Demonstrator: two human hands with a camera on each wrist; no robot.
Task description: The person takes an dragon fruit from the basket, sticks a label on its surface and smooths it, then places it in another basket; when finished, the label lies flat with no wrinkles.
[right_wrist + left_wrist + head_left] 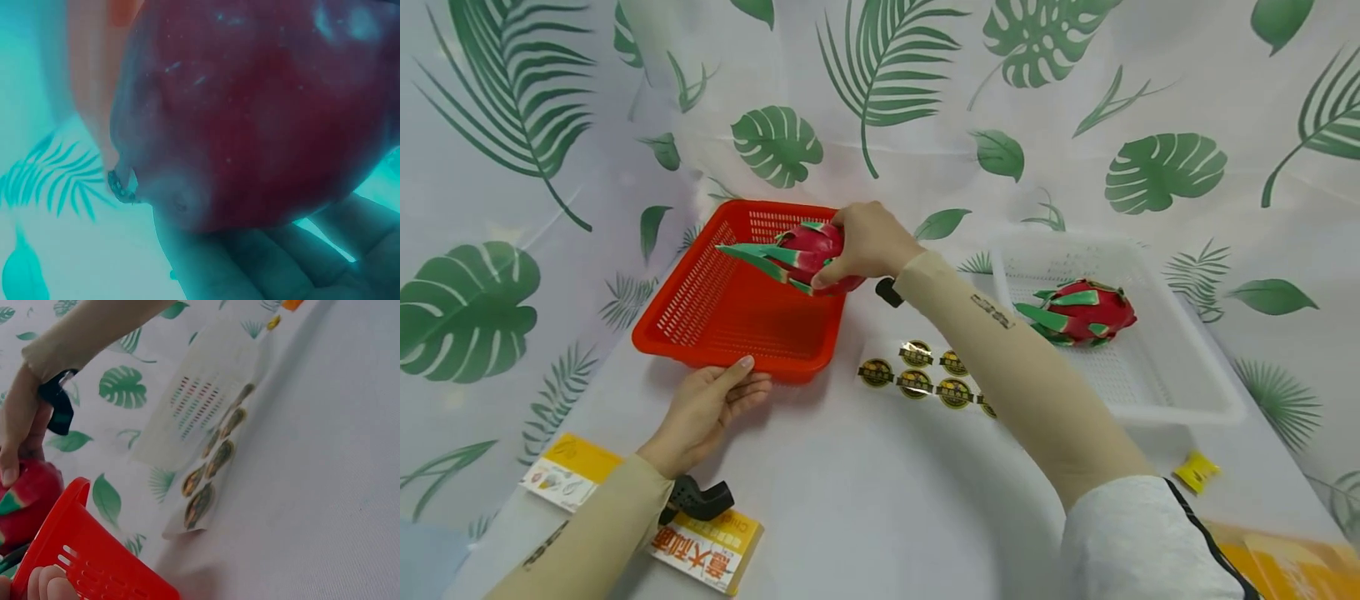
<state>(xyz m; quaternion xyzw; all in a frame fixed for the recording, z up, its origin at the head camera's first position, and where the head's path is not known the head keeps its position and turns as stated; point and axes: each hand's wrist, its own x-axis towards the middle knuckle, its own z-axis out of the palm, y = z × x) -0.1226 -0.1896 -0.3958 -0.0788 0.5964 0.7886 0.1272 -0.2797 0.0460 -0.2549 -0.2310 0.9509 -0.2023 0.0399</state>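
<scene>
A red dragon fruit with green leafy tips (812, 250) is gripped by my right hand (876, 242) over the right side of the red plastic basket (662, 342). Its leafy end points left, and its smooth red skin (262, 125) fills the right wrist view, fingers below it. My left hand (711, 408) holds the basket's front edge, thumb by the rim and fingers below; in the left wrist view its fingertips (50, 584) lie against the slotted wall. A second dragon fruit (1086, 312) lies in the white plastic basket (1195, 408) at the right.
A clear sheet of round black-and-gold stickers (915, 383) lies between the baskets. Under my left forearm is a yellow-and-white box (703, 550). A small yellow packet (1197, 472) and an orange package (1292, 567) lie at the near right. Leaf-print cloth hangs behind.
</scene>
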